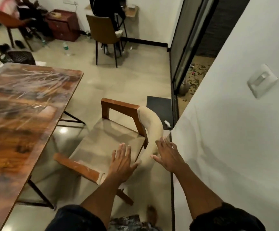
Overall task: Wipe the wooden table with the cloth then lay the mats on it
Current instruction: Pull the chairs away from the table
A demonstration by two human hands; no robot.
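Observation:
The wooden table (pixel 23 114) fills the left of the view, its glossy top streaked with pale smears. No cloth and no mats are visible. My left hand (pixel 121 161) is stretched out flat with straight fingers over the near corner of a wooden armchair's seat. My right hand (pixel 168 155) is spread open just right of the chair's padded beige backrest (pixel 152 130), holding nothing. Whether either hand touches the chair I cannot tell.
The armchair (pixel 112 139) stands between the table and a white wall (pixel 235 130) on the right. A dark doormat (pixel 159 110) lies by a glass sliding door. Further back stand a brown chair (pixel 105 34), a red drawer unit (pixel 63 25) and a water bottle (pixel 66 47) on the floor.

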